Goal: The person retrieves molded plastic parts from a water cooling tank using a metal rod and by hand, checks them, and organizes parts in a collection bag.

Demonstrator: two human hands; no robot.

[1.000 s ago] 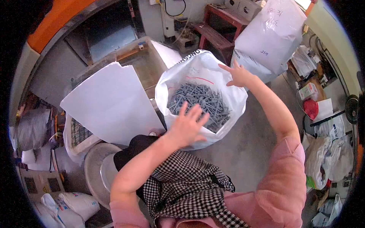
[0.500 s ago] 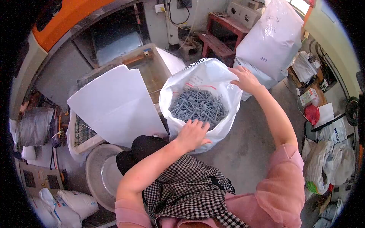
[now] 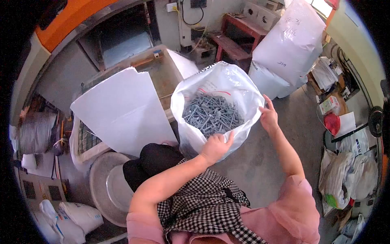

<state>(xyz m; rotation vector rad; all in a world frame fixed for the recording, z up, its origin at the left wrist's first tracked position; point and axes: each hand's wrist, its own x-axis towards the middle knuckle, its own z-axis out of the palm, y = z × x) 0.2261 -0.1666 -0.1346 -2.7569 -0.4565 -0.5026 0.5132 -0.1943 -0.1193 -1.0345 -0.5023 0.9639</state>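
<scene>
An open white woven-looking bag [image 3: 239,81] stands in front of me with its mouth wide. Inside lies a heap of slender grey pieces [image 3: 213,114], apparently plastic, with long thin stems. My left hand [image 3: 216,148] is closed over the near rim, its fingers curled inward and the thumb pointing up. At the right side of the mouth, my right hand [image 3: 268,116] pinches the rim and holds it outward. The fingertips of both hands are partly hidden by the bag's edge.
A white sheet [image 3: 124,110] leans across a crate at left, above a round grey basin [image 3: 109,187]. Large filled white sacks [image 3: 288,44] stand behind at right, beside a dark red step stool [image 3: 231,44]. Crumpled bags [image 3: 345,179] lie far right.
My right hand has come from the back right rim down to the right side, drawing the edge outward. My left hand has shifted right along the near rim and curled over it.
</scene>
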